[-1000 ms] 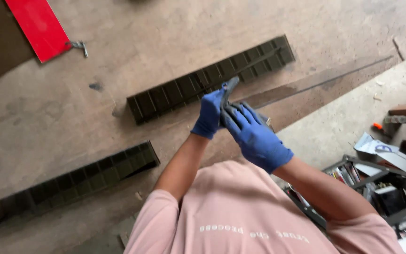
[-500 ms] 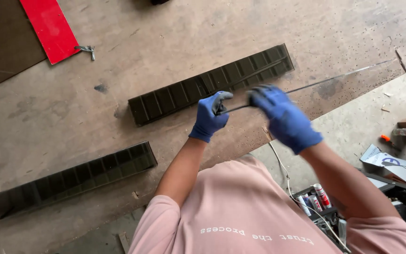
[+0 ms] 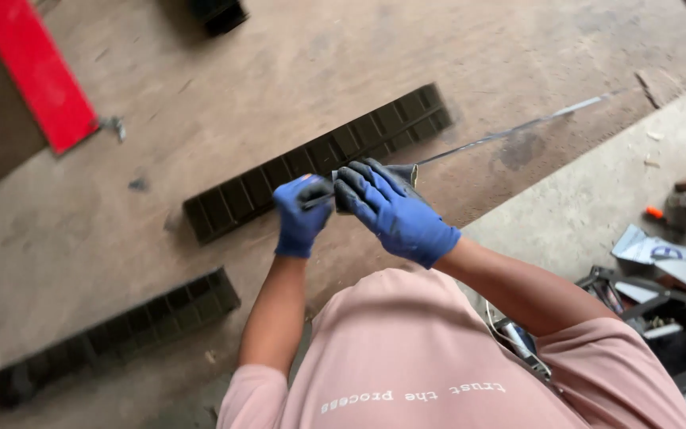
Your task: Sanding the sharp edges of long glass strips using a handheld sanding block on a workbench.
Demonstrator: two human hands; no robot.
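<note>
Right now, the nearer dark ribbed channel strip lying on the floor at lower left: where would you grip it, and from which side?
Grip the long dark ribbed channel strip near mid-length, from above, fingers over both long edges. It lies flat, long and narrow, so an end hold would likely let it tip. Both blue-gloved hands, left and right, are occupied with a thin metal strip.

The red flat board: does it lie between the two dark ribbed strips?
No, the red flat board lies at the upper left, apart from both dark ribbed strips.

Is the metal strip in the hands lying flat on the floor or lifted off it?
Lifted at the near end: both gloved hands, left hand and right hand, grip the metal strip. Whether its far end touches the floor cannot be told.
</note>
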